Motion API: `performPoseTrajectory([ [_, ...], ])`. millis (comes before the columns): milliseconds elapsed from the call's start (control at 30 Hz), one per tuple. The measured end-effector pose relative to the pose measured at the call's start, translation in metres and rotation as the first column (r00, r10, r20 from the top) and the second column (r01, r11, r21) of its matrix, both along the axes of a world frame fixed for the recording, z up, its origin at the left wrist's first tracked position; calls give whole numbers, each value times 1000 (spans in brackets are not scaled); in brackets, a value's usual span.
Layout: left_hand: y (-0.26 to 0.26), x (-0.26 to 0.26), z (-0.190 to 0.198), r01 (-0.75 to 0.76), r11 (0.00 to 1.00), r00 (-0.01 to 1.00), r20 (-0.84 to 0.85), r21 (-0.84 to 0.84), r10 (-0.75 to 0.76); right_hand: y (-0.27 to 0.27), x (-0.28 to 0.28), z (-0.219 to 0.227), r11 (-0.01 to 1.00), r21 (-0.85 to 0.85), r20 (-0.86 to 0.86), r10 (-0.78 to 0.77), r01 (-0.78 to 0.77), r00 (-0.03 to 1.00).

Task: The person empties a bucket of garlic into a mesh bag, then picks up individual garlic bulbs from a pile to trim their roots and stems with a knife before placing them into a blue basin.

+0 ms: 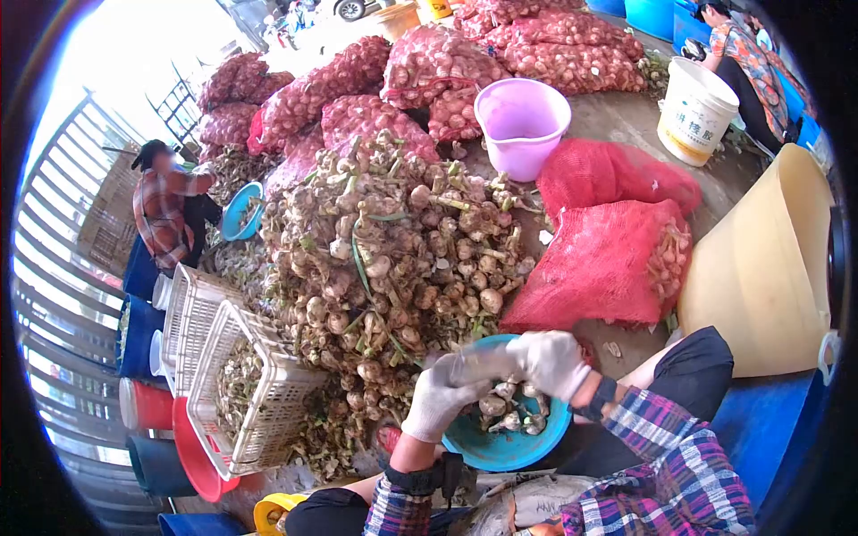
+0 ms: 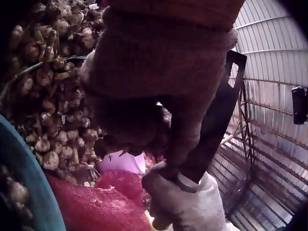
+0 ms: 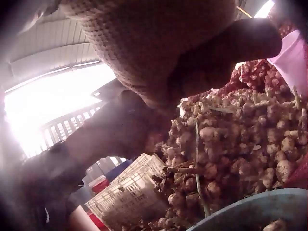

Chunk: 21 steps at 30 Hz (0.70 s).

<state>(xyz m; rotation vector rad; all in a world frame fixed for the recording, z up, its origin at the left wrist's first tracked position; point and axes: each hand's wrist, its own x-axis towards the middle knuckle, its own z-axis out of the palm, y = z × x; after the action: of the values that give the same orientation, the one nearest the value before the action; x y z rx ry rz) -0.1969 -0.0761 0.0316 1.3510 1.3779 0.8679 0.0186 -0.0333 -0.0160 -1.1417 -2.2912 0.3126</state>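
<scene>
Both hands wear pale knitted gloves and meet above a turquoise basin (image 1: 506, 461) holding several trimmed garlic bulbs (image 1: 492, 406). My right hand (image 1: 550, 362) grips a knife; its dark blade (image 2: 219, 118), with a slot near the far end, runs alongside the left hand in the left wrist view. Blurred in the head view, the blade (image 1: 483, 365) spans the space between the hands. My left hand (image 1: 445, 397) is bent close against the blade, its palm side in deep shadow; I cannot tell what it holds. A large heap of garlic with stems (image 1: 402, 250) rises just beyond.
Red mesh sacks (image 1: 594, 268) lie right of the heap, near a purple bucket (image 1: 523, 125) and a big cream tub (image 1: 760, 268). White crates (image 1: 259, 393) of trimmings stand left, beside a red basin (image 1: 201, 456). Other people sit at far left (image 1: 165, 210) and far right (image 1: 755, 67).
</scene>
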Motion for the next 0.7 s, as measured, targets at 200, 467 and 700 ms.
performPoseTrajectory([
  [200,-2,-15,12,-40,978,994,90,-204,59,8,6,16,965,-208,-53,-176,162,983],
  [467,-5,-6,39,462,778,724,-688,425,-54,27,17,-18,742,-664,60,170,-88,984],
  [700,-2,-25,-62,561,824,801,-303,83,-516,18,20,16,824,-546,28,-164,152,986],
])
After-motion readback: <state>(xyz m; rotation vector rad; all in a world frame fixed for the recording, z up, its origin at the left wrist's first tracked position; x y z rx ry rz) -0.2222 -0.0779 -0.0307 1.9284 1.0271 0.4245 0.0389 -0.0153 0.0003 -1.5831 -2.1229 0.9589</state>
